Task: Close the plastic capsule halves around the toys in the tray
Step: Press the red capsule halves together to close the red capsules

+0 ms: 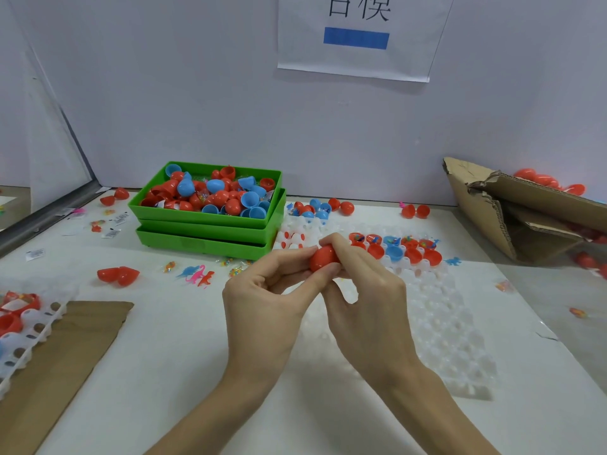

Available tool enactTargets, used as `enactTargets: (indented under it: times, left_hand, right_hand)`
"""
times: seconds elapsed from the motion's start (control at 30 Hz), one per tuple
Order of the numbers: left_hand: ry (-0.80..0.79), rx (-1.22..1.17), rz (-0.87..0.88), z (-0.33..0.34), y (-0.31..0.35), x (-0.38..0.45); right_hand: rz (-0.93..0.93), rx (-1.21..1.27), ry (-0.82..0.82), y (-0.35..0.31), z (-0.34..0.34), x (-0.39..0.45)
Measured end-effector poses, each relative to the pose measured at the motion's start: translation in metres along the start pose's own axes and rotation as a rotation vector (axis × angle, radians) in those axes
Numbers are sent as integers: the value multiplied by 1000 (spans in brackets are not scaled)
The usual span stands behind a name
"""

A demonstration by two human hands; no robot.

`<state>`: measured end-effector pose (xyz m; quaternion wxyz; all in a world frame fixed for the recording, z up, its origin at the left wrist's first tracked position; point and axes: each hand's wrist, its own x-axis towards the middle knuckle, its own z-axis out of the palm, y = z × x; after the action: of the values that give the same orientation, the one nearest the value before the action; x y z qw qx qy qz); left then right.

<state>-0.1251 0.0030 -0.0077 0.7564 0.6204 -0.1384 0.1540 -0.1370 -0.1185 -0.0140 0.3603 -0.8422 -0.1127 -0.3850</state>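
Hands meet right over the white tray (443, 323), and the red capsule (323, 257) sits squeezed between them. The left hand (266, 290) curls its fingers and thumb round the capsule's left end; the right hand (364, 284) pinches the right end from above, fingertips bent over the top. The capsule is egg-shaped, glossy red, and only its middle shows between the fingers; whether the halves are fully shut I cannot tell.

The white tray lies on the worktop (184, 356) under the hands, a grid of pale round cups, those nearest bare. Toward its far end, just beyond the right hand, a row of open halves (404, 249) sits in the cups, mostly red, one blue, several holding small colourful toys.

Left of the tray, at the near edge, a second white tray (29, 330) lies on a brown cardboard sheet (65, 349) and holds red halves. Farther out on that side lie an open red capsule (118, 275) and a few toy dinosaurs (197, 274), blue, pink and red.

Beyond the tray's far left corner stand stacked green bins (210, 231), the top one heaped with red and blue capsule halves. Right of the tray's far end, a torn cardboard box (512, 211) lies tipped, more red capsules behind it.
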Motion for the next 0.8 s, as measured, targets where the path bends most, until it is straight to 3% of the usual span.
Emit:
enactTargets:
  times: [0.23, 0.4, 0.57, 0.8]
  left_hand:
    - [-77, -1, -19, -5, 2, 8]
    - [-77, 74, 18, -4, 1, 7]
    - [-201, -18, -46, -4, 3, 6]
    - [-153, -71, -13, -1, 1, 3]
  right_hand:
    - [-46, -21, -54, 2, -1, 2]
    - [25, 128, -58, 0, 5, -3]
    - [171, 450, -30, 3, 2, 0]
    - [166, 458, -55, 1, -1, 2]
